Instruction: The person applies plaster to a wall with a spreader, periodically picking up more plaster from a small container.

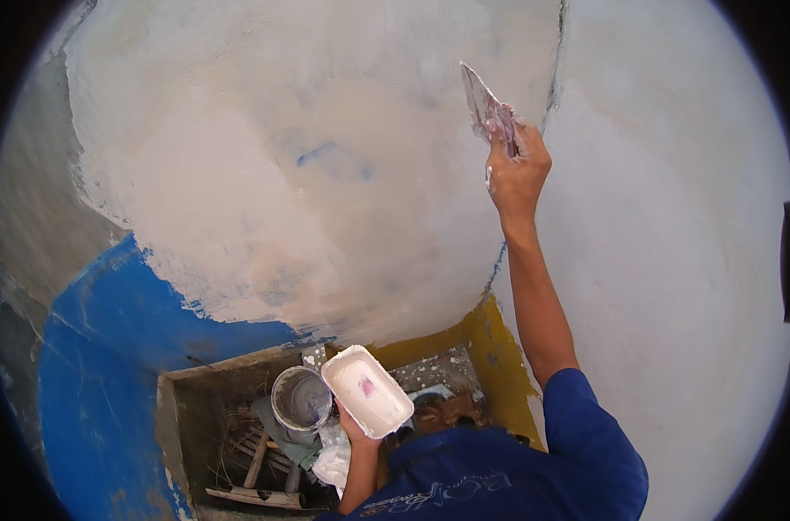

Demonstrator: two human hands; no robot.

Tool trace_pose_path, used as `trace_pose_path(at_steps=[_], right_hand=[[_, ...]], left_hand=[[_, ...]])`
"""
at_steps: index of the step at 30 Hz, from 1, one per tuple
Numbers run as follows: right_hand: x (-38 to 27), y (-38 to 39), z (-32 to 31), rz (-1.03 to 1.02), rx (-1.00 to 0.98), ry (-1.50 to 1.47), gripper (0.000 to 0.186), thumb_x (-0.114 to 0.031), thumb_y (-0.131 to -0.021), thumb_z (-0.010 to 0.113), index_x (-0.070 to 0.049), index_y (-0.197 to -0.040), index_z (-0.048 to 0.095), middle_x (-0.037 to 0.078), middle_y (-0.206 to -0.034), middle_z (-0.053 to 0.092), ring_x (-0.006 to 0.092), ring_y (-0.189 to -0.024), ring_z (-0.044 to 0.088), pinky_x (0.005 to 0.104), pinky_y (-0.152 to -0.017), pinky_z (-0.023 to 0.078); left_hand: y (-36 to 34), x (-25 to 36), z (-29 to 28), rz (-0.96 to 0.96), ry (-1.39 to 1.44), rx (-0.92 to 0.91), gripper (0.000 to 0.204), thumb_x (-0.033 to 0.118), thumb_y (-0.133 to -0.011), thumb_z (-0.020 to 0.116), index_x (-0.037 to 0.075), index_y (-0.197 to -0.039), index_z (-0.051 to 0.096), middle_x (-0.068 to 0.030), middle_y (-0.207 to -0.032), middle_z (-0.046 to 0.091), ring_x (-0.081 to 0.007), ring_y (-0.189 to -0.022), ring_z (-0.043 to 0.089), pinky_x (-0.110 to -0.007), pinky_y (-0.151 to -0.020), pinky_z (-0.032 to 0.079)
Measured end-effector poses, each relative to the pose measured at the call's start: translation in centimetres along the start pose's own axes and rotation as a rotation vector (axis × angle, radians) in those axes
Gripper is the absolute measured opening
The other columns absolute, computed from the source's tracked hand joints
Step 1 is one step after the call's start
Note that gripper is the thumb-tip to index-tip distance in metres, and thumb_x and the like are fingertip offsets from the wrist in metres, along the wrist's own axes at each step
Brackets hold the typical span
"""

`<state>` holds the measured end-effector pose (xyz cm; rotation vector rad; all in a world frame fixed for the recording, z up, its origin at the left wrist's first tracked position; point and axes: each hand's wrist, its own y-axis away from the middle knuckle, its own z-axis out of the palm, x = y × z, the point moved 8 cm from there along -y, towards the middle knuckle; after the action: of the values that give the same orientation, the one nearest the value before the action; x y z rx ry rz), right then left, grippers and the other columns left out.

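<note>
My right hand [518, 165] grips a putty knife [483, 100] smeared with white filler, its blade raised at the upper part of the wall [239, 174], which is coated in rough off-white patches. My right fingers have filler on them. Low in the middle, my left hand [358, 427] holds a white plastic tray [352, 378] with pale filler and a small pink smear inside; its fingers are mostly hidden under the tray. A bucket [300, 393] sits just left of the tray.
Below is a concrete trough [180, 417] with wooden sticks, cloth and a crumpled white bag [332, 462]. Blue paint [100, 373] covers the lower left wall, yellow paint [503, 373] the corner behind the trough. A pale wall [673, 260] stands at the right, with a dark edge at the rim.
</note>
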<state>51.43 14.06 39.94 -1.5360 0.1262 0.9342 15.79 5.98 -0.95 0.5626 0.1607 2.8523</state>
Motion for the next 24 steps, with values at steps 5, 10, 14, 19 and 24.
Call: trace_pose_path(at_steps=[5,10,14,19,24], right_hand=[[-1.1,3.4,9.2,-0.534,0.080,0.456,0.053,0.001,-0.071,0.069,-0.008,-0.123,0.069,0.009,-0.110,0.062,0.0307,-0.101,0.061,0.0441,-0.078,0.048],[-1.5,7.6,7.6,-0.470,-0.046,0.212,0.049,0.005,-0.068,0.069,-0.007,-0.115,0.073,0.009,-0.110,0.066,0.0294,-0.099,0.063,0.0428,-0.079,0.050],[-1.5,0.5,1.0,-0.486,0.117,0.145,0.043,0.012,-0.073,0.068,-0.007,-0.112,0.074,0.009,-0.103,0.071,0.0308,-0.094,0.062,0.0411,-0.080,0.052],[1.2,-1.3,1.9,-0.531,0.107,0.330,0.045,0.009,-0.073,0.068,-0.006,-0.115,0.071,0.008,-0.107,0.070,0.0307,-0.099,0.062,0.0408,-0.082,0.053],[0.9,5.5,5.4,-0.512,-0.059,0.196,0.045,0.014,-0.070,0.065,-0.002,-0.111,0.073,0.012,-0.102,0.071,0.0322,-0.097,0.063,0.0410,-0.082,0.053]], left_hand=[[0.1,0.6,-0.5,-0.029,0.057,-0.011,0.058,0.050,-0.102,0.044,0.012,-0.146,0.047,-0.0111,-0.136,0.059,-0.0354,-0.121,0.061,-0.056,-0.102,0.050],[-0.1,2.0,-2.6,0.024,-0.030,-0.039,0.064,0.057,-0.102,0.042,0.014,-0.150,0.043,-0.0093,-0.144,0.054,-0.0352,-0.128,0.056,-0.058,-0.108,0.045],[0.2,2.2,-2.1,0.016,0.003,0.039,0.058,0.052,-0.101,0.047,0.013,-0.144,0.048,-0.0107,-0.133,0.061,-0.0355,-0.118,0.062,-0.058,-0.100,0.051],[0.6,1.8,-2.5,-0.019,0.064,0.040,0.058,0.052,-0.101,0.046,0.014,-0.145,0.047,-0.0114,-0.134,0.060,-0.0357,-0.118,0.062,-0.060,-0.100,0.050],[0.7,2.0,-3.0,0.049,-0.006,-0.045,0.063,0.056,-0.101,0.043,0.015,-0.149,0.044,-0.0084,-0.145,0.054,-0.0355,-0.129,0.055,-0.060,-0.109,0.044]])
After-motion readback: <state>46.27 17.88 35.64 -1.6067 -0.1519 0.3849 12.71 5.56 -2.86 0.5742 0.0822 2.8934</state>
